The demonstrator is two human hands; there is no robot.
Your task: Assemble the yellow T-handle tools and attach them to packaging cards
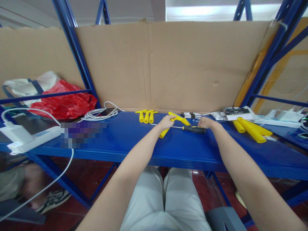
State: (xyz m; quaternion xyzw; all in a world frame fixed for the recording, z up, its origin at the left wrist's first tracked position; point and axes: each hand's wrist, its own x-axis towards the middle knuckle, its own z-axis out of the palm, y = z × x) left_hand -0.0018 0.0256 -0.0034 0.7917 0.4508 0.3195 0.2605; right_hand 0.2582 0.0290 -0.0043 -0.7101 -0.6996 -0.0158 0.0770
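Apparently, work is partway along: three yellow T-shaped plastic pieces (146, 117) on the blue counter (130, 136) at centre frame look done, while loose yellow plastic tubes (252, 130) at right seem left over. Mid-frame, the left hand (166, 122) has its grip pinching another yellow plastic piece (179, 118), partly hidden by that hand. The right hand (205, 123) curls beside tiny silvery bits (197, 121), too small to identify; I cannot tell whether its grip pinches one.

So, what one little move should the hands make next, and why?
I'd guess the right hand should pinch up one of the small bits beside it. The left hand grips a yellow piece, and the screwdriver lies loose on the table close by. Whether the right hand holds a bit now is too small to tell.
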